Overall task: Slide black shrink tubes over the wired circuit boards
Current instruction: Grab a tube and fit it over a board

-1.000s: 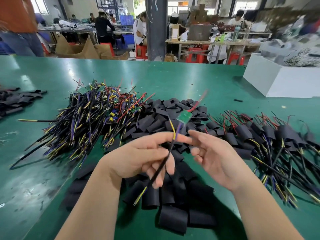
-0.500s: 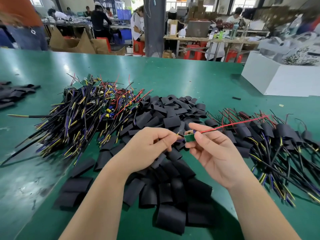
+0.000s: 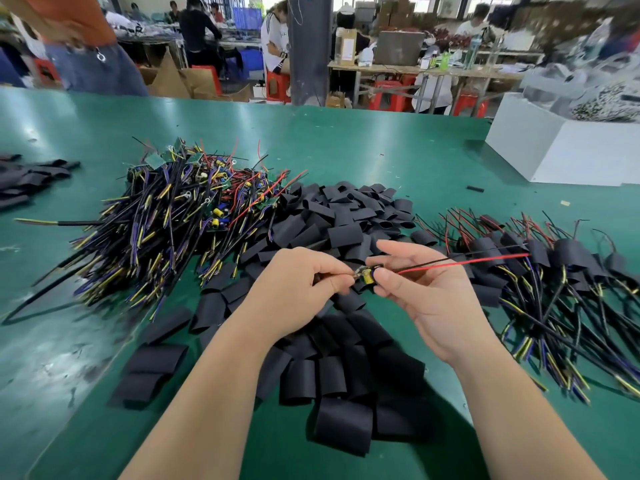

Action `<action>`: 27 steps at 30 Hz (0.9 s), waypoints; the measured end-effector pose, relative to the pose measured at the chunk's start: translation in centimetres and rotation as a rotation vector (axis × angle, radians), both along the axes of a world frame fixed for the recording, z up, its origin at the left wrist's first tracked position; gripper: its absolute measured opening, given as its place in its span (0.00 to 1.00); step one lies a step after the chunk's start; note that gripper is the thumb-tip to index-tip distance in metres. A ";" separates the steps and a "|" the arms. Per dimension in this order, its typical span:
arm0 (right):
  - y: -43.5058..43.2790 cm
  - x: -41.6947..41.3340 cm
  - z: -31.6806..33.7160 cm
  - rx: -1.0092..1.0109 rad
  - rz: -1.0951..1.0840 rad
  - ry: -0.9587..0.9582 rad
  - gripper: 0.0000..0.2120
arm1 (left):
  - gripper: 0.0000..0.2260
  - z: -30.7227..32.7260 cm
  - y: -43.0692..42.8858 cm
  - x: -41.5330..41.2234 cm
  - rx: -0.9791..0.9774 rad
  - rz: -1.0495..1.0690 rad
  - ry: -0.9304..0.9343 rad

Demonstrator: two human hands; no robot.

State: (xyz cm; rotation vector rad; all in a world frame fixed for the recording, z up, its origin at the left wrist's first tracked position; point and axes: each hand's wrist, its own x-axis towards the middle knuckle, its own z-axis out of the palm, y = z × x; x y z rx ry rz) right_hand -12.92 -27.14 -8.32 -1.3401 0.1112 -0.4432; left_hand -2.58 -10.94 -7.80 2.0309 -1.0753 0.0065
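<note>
Between my hands I hold one small wired circuit board [image 3: 367, 274] with yellow parts. My left hand [image 3: 298, 289] pinches its left end where the wires leave it. My right hand [image 3: 426, 289] pinches its right end with thumb and forefinger; a red and a black wire [image 3: 464, 263] stick out to the right. Loose black shrink tubes [image 3: 346, 233] lie in a heap under and behind my hands. Bare wired boards [image 3: 180, 206] are piled at the left. Boards with tubes on them [image 3: 561, 271] lie at the right.
The green table [image 3: 381, 150] carries a white box [image 3: 561, 147] at the far right and a few more black tubes [image 3: 27, 178] at the far left. People work at benches behind the table. A person in an orange top stands at the far left edge.
The board swung from upright above my left hand down to level between both hands. My right hand took hold of its right end, and the red wire now points right.
</note>
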 end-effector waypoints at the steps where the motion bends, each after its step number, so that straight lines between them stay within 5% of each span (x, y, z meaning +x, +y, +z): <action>1: -0.3 -0.2 0.0 -0.070 0.018 0.062 0.23 | 0.06 -0.1 0.0 0.1 0.009 0.026 -0.021; 5: -1.4 -0.8 -0.2 -0.934 -0.071 0.575 0.22 | 0.05 -0.5 0.2 0.5 -0.010 0.157 -0.110; 7: -0.9 -0.7 -0.4 -1.164 -0.064 0.655 0.20 | 0.05 -0.7 0.3 0.6 0.015 0.208 -0.133; 13: 0.1 -0.4 -0.6 -1.212 -0.076 0.477 0.12 | 0.05 -0.9 0.6 1.0 0.010 0.299 -0.117; 18: 0.4 0.0 -0.8 -1.260 -0.057 0.561 0.19 | 0.05 -0.9 0.9 1.4 -0.068 0.354 -0.137; 22: 0.2 0.3 -0.8 -1.108 -0.062 0.638 0.31 | 0.06 -0.8 1.1 1.5 -0.169 0.329 -0.174; 27: -0.7 0.8 -0.7 -1.116 -0.031 0.730 0.26 | 0.05 -0.8 1.0 1.5 -0.238 0.293 -0.203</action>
